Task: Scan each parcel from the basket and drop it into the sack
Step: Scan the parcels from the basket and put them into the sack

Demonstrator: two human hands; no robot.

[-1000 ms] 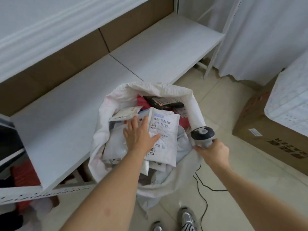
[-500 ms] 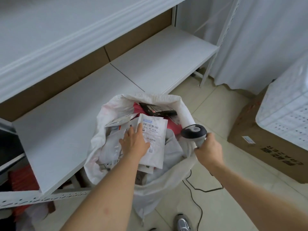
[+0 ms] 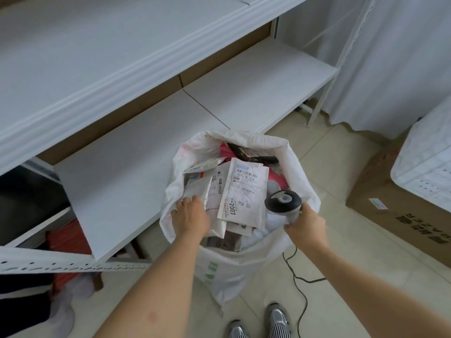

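Observation:
A white woven sack (image 3: pixel 302 172) stands open on the floor, filled with several parcels. On top lies a white parcel (image 3: pixel 244 193) with a barcode label and the number 2007. A black parcel (image 3: pixel 251 153) and a red one (image 3: pixel 275 179) lie behind it. My left hand (image 3: pixel 190 215) hovers inside the sack's left side with loosely bent fingers that touch the edge of a grey-white parcel (image 3: pixel 202 189) and hold nothing. My right hand (image 3: pixel 305 225) grips the handle of a barcode scanner (image 3: pixel 283 201) over the sack's right rim.
A white shelf unit (image 3: pixel 151 142) runs along the left, close against the sack. At the right, a white perforated basket (image 3: pixel 427 162) sits on a cardboard box (image 3: pixel 395 215). The scanner cable (image 3: pixel 300 279) trails over the tiled floor by my shoes (image 3: pixel 278 320).
My left hand let go of the labelled white parcel and slid left; the parcel now lies in the sack. The scanner has stayed beside the sack's right rim.

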